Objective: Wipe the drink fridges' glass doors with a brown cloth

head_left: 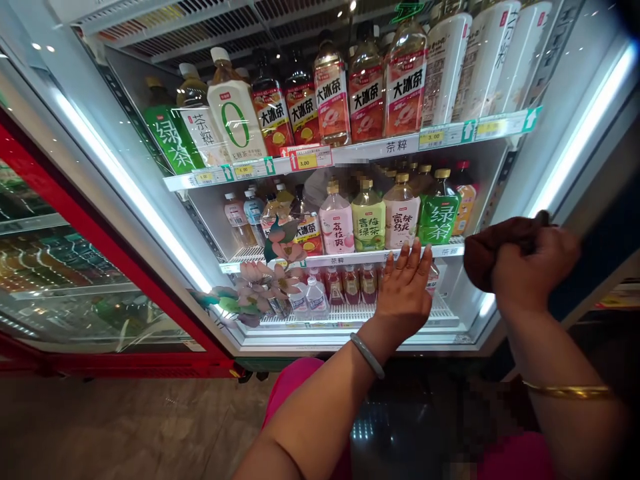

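Head view: a bunched brown cloth [480, 257] at the right side of a glass-fronted drinks cooler [350, 347].
The right hand [535, 273] grips it; the left hand [404, 290], fingers slightly spread, holds nothing. Bottled teas [369, 223] stand shelved; how much work is done or left, I cannot tell.

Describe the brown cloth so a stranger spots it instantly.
Find the lit drinks cooler and its slanting light strip on the right. Near the strip's lower part, the person's right hand, above a gold bangle, grips the brown cloth. Dark and crumpled, it stands apart from the upright, labelled bottles to its left.
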A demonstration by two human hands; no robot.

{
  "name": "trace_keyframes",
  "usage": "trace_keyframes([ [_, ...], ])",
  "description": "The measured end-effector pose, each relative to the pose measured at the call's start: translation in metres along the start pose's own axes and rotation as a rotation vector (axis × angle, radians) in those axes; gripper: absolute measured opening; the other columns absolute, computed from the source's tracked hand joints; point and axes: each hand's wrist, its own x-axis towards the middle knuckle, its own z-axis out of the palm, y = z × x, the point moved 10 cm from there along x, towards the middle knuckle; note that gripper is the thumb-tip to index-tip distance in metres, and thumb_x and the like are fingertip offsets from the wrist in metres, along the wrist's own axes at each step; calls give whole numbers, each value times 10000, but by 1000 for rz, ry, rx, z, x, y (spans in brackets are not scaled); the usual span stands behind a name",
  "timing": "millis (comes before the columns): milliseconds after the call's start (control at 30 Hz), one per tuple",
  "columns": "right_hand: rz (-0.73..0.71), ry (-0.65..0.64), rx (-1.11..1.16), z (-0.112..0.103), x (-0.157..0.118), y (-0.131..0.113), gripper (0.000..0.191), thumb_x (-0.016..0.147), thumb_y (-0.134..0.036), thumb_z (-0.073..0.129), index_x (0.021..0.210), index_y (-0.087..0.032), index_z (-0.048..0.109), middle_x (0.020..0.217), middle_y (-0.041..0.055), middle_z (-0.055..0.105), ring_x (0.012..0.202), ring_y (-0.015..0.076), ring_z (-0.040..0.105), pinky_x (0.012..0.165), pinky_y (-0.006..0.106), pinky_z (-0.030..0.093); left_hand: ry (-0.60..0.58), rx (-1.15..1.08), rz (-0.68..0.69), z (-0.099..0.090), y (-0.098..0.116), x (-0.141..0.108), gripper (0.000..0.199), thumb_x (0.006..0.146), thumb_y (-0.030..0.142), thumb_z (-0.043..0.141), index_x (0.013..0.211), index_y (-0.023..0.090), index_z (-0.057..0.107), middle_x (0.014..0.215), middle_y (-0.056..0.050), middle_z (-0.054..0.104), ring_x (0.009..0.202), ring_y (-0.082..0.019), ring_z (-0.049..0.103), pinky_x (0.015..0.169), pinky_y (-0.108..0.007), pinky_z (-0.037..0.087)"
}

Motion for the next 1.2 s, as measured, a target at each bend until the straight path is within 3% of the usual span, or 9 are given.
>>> trace_keyframes([
  [133, -193, -157, 80, 15, -32, -71, 88, 817, -265, 576, 881, -227, 622, 1013, 87, 635, 1020, 241, 565, 925, 398, 429, -12, 22, 4, 4, 1, 1, 856, 893, 174, 501, 1679, 106, 168, 1747, -127, 240, 1647, -254, 102, 1350, -523, 173],
  [200, -266, -210, 111, 19, -39, -85, 116, 843, -283, 585, 913, -247, 670, 1036, 56, 668, 1041, 222, 594, 951, 374, 444, -7, 27, -1, 4, 2, 1, 832, 901, 184, 499, 1671, 96, 198, 1747, -124, 239, 1648, -252, 90, 1352, -524, 167],
  [400, -75, 55, 31, 1, -4, -7, 91, 678, -257, 578, 761, -226, 563, 952, 167, 626, 954, 312, 554, 829, 481, 405, 22, 20, -21, -10, -8, 0, 832, 901, 170, 491, 1675, 123, 191, 1753, -112, 224, 1646, -232, 86, 1354, -517, 152],
  [467, -45, 94, 24, -1, -6, -11, 86, 686, -230, 561, 768, -223, 537, 954, 178, 612, 950, 315, 542, 815, 484, 393, 26, 10, -25, -14, -13, 0, 829, 894, 166, 497, 1670, 117, 209, 1753, -115, 224, 1646, -229, 90, 1353, -497, 169],
  [700, -381, -200, 152, 20, -53, -143, 126, 867, -248, 600, 965, -237, 679, 1096, 57, 678, 1040, 230, 583, 943, 395, 460, 66, -8, -76, -22, -26, -2, 811, 913, 171, 476, 1661, 53, 185, 1734, -164, 268, 1649, -247, 95, 1349, -518, 199],
  [800, -366, -125, 182, 9, -40, -126, 109, 851, -232, 619, 945, -236, 673, 1077, 70, 665, 1058, 255, 596, 960, 428, 471, 45, 16, -66, -28, -31, -3, 819, 922, 191, 497, 1675, 121, 182, 1748, -124, 248, 1649, -254, 90, 1354, -538, 164],
  [967, -92, -101, 164, 11, -16, -81, 141, 863, -197, 543, 979, -198, 622, 1169, 136, 595, 1204, 363, 553, 994, 548, 429, 21, 46, -93, -46, -50, -10, 847, 922, 192, 510, 1682, 143, 142, 1756, -111, 225, 1651, -231, 82, 1354, -530, 149],
  [1067, -107, -108, 158, 16, -34, -117, 140, 793, -206, 580, 925, -189, 624, 1120, 123, 612, 1130, 327, 550, 972, 543, 421, 4, 59, -102, -51, -60, -15, 842, 916, 192, 511, 1680, 146, 160, 1755, -129, 217, 1649, -258, 93, 1348, -552, 150],
  [1200, -300, -242, 147, 32, -72, -189, 118, 855, -271, 600, 923, -227, 686, 1115, 76, 676, 1040, 259, 538, 922, 443, 413, 28, 73, -122, -58, -71, -20, 800, 938, 196, 480, 1669, 97, 171, 1741, -190, 224, 1647, -271, 127, 1346, -561, 139],
])
